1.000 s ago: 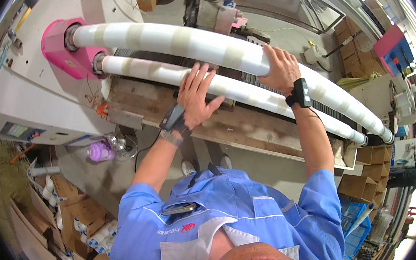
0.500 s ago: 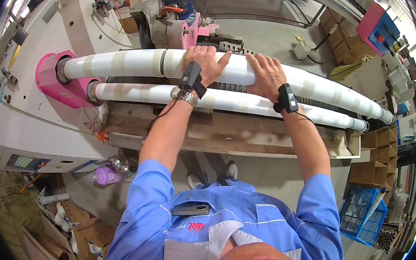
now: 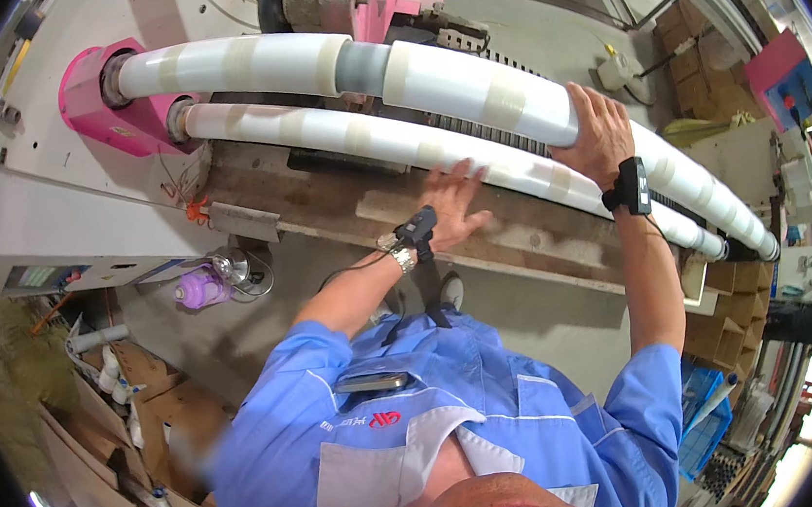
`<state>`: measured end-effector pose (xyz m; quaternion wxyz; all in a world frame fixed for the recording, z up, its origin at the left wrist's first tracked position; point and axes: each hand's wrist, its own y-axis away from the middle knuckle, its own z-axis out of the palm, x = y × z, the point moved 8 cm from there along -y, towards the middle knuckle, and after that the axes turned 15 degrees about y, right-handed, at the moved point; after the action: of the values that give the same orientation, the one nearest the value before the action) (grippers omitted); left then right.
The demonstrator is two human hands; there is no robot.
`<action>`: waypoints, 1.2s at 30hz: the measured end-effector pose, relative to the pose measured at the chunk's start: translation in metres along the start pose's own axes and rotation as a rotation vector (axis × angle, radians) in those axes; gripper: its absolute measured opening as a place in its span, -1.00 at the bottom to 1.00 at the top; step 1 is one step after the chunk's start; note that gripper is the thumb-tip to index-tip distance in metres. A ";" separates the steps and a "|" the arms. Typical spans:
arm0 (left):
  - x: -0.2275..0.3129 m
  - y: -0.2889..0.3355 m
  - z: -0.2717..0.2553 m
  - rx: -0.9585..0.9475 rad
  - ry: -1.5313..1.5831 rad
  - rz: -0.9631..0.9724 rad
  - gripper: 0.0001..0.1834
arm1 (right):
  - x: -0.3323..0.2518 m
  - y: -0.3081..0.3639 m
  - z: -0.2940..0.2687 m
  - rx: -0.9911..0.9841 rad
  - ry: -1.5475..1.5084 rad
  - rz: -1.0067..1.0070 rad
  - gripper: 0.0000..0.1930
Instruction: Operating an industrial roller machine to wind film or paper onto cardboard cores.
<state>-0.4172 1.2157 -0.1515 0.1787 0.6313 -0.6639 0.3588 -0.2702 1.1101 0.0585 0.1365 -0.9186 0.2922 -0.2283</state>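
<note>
Two long white rolls with pale beige bands run side by side from a pink housing point(image 3: 99, 107). Along the farther, thicker roll point(image 3: 498, 93), a bare grey stretch of shaft point(image 3: 363, 69) shows between two white sections. My right hand point(image 3: 600, 134) grips the thicker roll right of the middle, fingers bent over its top. My left hand point(image 3: 452, 205) holds nothing; its spread fingers are by the front edge of the nearer, thinner roll point(image 3: 356, 136). Whether the fingertips touch that roll, I cannot tell.
A brown trough point(image 3: 322, 188) lies below the rolls. A pink machine part point(image 3: 382, 6) stands behind them. A purple jug point(image 3: 201, 289) is on the floor at left, near cardboard boxes point(image 3: 178, 422). At right are a blue crate point(image 3: 706, 430) and more cartons point(image 3: 717, 336).
The right section of the thicker roll has slid right, widening a thin gap into a grey stretch. My right hand has moved right; my left has come off that roll toward me.
</note>
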 end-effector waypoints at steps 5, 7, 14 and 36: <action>-0.072 0.025 0.003 0.106 -0.199 -0.044 -0.10 | 0.004 0.003 0.006 0.035 -0.007 0.030 -0.14; -0.082 0.012 -0.017 0.125 -0.194 -0.053 -0.10 | 0.005 0.005 0.003 0.031 -0.009 0.037 -0.13; -0.119 -0.052 -0.020 0.035 -0.682 -0.012 -0.24 | 0.001 0.003 -0.001 0.070 -0.008 0.028 -0.22; 0.011 -0.053 0.048 -0.180 -0.144 0.328 -0.40 | -0.001 0.001 -0.006 0.070 -0.070 -0.009 -0.23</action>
<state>-0.3575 1.1772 -0.1637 0.1259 0.5201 -0.7983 0.2762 -0.2741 1.1092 0.0634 0.1777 -0.9220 0.2747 -0.2069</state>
